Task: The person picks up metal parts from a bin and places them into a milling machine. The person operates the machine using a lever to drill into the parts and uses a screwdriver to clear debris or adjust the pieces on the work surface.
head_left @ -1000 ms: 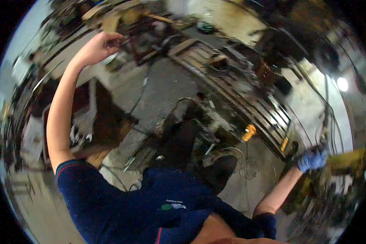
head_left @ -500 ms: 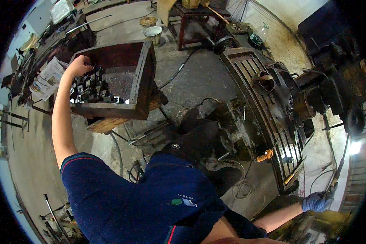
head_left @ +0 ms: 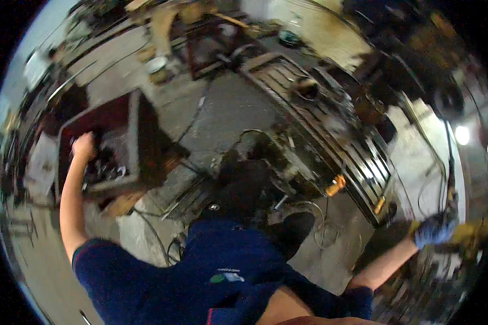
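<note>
Head view: left hand [head_left: 83,146] reaches into the red metal bin [head_left: 138,130], fingers curled among parts; gloved right hand [head_left: 434,231] steadies on a yellow tool [head_left: 469,235], finger state unclear from blur.

Dark navy short-sleeve shirt [head_left: 200,271] here, the kind with a thin red stripe edging the sleeve hem. There's a small chest logo [head_left: 228,277], a green dot next to a white patch, too blurry to make out more. Both forearms are bare below the sleeves. Left hand [head_left: 83,146] has no glove on it. Right hand [head_left: 434,232] wears a blue glove, looks like a thin rubbery one, though the picture is smeared out there. Dark trousers [head_left: 244,187] too.
</note>
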The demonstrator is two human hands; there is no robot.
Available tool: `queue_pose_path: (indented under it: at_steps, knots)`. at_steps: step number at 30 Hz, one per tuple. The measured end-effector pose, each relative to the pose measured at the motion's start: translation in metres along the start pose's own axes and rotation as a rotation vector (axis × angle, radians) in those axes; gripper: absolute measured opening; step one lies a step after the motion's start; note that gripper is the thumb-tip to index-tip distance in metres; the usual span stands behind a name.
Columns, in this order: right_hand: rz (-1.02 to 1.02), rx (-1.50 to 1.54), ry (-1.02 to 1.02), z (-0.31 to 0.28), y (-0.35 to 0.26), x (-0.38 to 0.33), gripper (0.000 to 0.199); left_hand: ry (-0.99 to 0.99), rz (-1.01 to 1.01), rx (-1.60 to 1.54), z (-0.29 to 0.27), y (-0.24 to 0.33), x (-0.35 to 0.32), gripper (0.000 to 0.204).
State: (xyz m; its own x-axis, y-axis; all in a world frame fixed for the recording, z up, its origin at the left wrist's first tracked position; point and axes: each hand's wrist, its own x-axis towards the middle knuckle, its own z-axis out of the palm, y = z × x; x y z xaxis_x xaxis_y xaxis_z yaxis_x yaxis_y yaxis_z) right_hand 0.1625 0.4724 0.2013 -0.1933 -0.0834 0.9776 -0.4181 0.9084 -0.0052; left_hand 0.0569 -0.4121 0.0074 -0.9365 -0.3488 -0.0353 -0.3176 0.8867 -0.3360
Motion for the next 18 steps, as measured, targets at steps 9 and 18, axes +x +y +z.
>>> queue_pose_path:
  at_steps: [9, 18]
  knots:
    - [-0.218, -0.718, 0.13, 0.005, 0.007, 0.037, 0.016, -0.078, 0.121, 0.16, 0.043, -0.03, 0.017, 0.017]
    - [-0.354, -1.008, 0.254, -0.027, -0.005, 0.061, 0.018, -0.042, 0.039, -0.837, -0.05, -0.007, 0.058, 0.026]
